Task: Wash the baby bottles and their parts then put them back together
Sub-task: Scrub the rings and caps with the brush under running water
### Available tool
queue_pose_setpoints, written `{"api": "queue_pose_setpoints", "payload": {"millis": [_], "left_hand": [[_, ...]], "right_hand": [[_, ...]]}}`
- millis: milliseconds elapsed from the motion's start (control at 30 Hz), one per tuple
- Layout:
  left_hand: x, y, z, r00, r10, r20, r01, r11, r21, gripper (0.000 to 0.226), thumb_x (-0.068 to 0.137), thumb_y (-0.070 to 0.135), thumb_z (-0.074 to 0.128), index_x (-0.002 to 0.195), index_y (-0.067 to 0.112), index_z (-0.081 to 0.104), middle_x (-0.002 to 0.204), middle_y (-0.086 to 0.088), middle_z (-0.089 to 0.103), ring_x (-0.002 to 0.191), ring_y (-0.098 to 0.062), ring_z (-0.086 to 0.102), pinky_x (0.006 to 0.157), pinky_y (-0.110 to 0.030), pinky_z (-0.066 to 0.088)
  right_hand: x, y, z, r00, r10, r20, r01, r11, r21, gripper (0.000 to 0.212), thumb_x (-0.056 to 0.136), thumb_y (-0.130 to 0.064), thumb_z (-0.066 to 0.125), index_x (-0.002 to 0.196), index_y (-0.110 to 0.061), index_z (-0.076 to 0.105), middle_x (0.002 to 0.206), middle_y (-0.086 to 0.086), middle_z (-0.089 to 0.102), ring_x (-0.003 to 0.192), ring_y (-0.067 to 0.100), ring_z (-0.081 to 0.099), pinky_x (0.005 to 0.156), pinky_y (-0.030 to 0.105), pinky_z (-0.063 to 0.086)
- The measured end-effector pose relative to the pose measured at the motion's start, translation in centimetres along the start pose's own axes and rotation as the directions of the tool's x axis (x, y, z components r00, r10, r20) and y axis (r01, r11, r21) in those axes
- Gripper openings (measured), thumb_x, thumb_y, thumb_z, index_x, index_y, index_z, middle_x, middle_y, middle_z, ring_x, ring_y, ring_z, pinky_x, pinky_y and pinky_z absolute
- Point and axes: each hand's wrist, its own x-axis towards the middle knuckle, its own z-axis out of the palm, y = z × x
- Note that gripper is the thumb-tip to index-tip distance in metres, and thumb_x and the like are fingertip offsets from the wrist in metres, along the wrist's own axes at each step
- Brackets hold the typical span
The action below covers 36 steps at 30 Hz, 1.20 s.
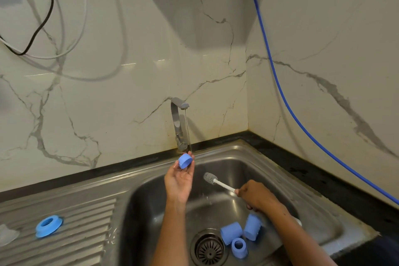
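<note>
Left hand (180, 176) raised, palm up, fingertips pinching — right hand (255, 196) lower, fist curled in grip.

A ring (49, 225) lay on the drainboard (86, 222) at nine o'clock of the sink (248, 153); three caps (239, 235) lay inside by the drain (209, 249).

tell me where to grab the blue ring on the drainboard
Pinch the blue ring by its raised inner collar, coming from above. It lies flat, flange down on the ridged drainboard, so the wide flange hugs the metal, while the collar stands up around an open hole for fingertips.
</note>
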Motion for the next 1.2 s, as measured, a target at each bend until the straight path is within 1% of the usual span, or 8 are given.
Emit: {"api": "queue_pose_setpoints", "payload": {"millis": [133, 333, 633, 767, 867, 933, 1067, 1200], "left_hand": [[0.7, -1.4, 0.9, 0.996, -0.04, -0.082, 0.049, 0.993, 0.103, 0.022, 0.1, 0.007, 0.041, 0.113, -0.007, 0.052, 0.104, -0.026, 0.059, 0.097, -0.035, 0.059, 0.106, -0.041, 0.04], [1.3, -2.5, 0.0, 0.963, 0.261, -0.063, -0.151, 0.721, 0.676, 0.053, 0.073, -0.021, 0.065, 0.123, -0.006, 0.057, 0.097, -0.012, 0.066, 0.086, -0.017, 0.063, 0.07, -0.017, 0.056], [0.8, -1.2, 0.1, 0.976, 0.216, 0.015, -0.147, 0.611, 0.778, 0.063, 0.065, -0.03, 0.061, 0.121, 0.0, 0.06, 0.11, -0.013, 0.064, 0.096, -0.021, 0.062, 0.065, -0.016, 0.056], [-0.3, -1.2, 1.0, 0.971, 0.236, -0.048, -0.115, 0.629, 0.768, 0.051, 0.072, -0.019, 0.067, 0.12, -0.003, 0.06, 0.108, -0.017, 0.065, 0.101, -0.025, 0.061, 0.085, -0.025, 0.053], [-1.5, -0.3, 2.4, 0.982, 0.15, -0.112, -0.007, 0.626, 0.78, 0.034, 0.08, -0.001, 0.07, 0.113, -0.005, 0.062, 0.103, -0.016, 0.064, 0.089, -0.021, 0.063, 0.076, -0.023, 0.056], [-2.8, 0.3, 2.8, 0.982, 0.122, -0.143, 0.064, 0.5, 0.864, 0.031, 0.081, 0.009, 0.073, 0.107, -0.003, 0.064, 0.101, -0.014, 0.064, 0.089, -0.021, 0.061, 0.078, -0.028, 0.053], [-6.8, 2.0, 1.6, 0.975, 0.208, -0.084, 0.079, 0.033, 0.996, 0.021, 0.071, 0.016, 0.083, 0.086, 0.004, 0.073, 0.081, -0.007, 0.068, 0.077, -0.014, 0.062, 0.072, -0.024, 0.047], [-9.9, 4.4, 0.2, 0.975, 0.206, -0.081, 0.1, -0.084, 0.991, 0.032, 0.068, 0.021, 0.086, 0.092, 0.003, 0.075, 0.087, -0.009, 0.072, 0.085, -0.016, 0.065, 0.073, -0.022, 0.048]], "right_hand": [[0.0, 0.0, 0.0, 1.0, 0.0, -0.003, 0.0, 1.0, -0.002, 0.034, 0.097, -0.041, 0.049, 0.078, -0.016, 0.06, 0.063, 0.001, 0.056, 0.055, 0.015, 0.048, 0.064, 0.029, 0.042], [0.3, 0.2, 0.1, 1.0, -0.009, -0.005, 0.009, 1.0, 0.006, 0.034, 0.097, -0.041, 0.049, 0.075, -0.017, 0.058, 0.062, 0.0, 0.055, 0.052, 0.013, 0.046, 0.062, 0.028, 0.042], [-0.1, -0.7, 0.1, 0.999, -0.046, 0.019, 0.047, 0.998, -0.033, 0.033, 0.097, -0.04, 0.05, 0.076, -0.015, 0.054, 0.068, 0.003, 0.056, 0.061, 0.018, 0.05, 0.066, 0.03, 0.042], [-0.8, -1.1, 0.2, 0.995, -0.078, 0.055, 0.082, 0.994, -0.066, 0.033, 0.096, -0.038, 0.051, 0.072, -0.017, 0.051, 0.069, 0.003, 0.056, 0.059, 0.017, 0.051, 0.068, 0.03, 0.044], [-1.6, -1.8, -0.3, 0.986, -0.129, 0.101, 0.133, 0.99, -0.036, 0.036, 0.096, -0.035, 0.052, 0.065, -0.018, 0.048, 0.068, 0.005, 0.055, 0.06, 0.017, 0.051, 0.069, 0.03, 0.043], [-2.3, -1.9, -0.8, 0.98, -0.142, 0.138, 0.148, 0.988, -0.037, 0.038, 0.096, -0.034, 0.053, 0.064, -0.016, 0.047, 0.068, 0.008, 0.054, 0.06, 0.02, 0.05, 0.068, 0.03, 0.042], [-3.2, -1.7, -1.1, 0.968, -0.165, 0.189, 0.179, 0.982, -0.062, 0.031, 0.096, -0.034, 0.054, 0.076, -0.01, 0.056, 0.063, 0.006, 0.054, 0.054, 0.016, 0.047, 0.059, 0.026, 0.041], [-3.0, -1.6, -0.3, 0.957, -0.208, 0.203, 0.225, 0.972, -0.068, 0.035, 0.097, -0.034, 0.053, 0.067, -0.015, 0.052, 0.059, 0.004, 0.052, 0.05, 0.013, 0.044, 0.052, 0.023, 0.038]]}}
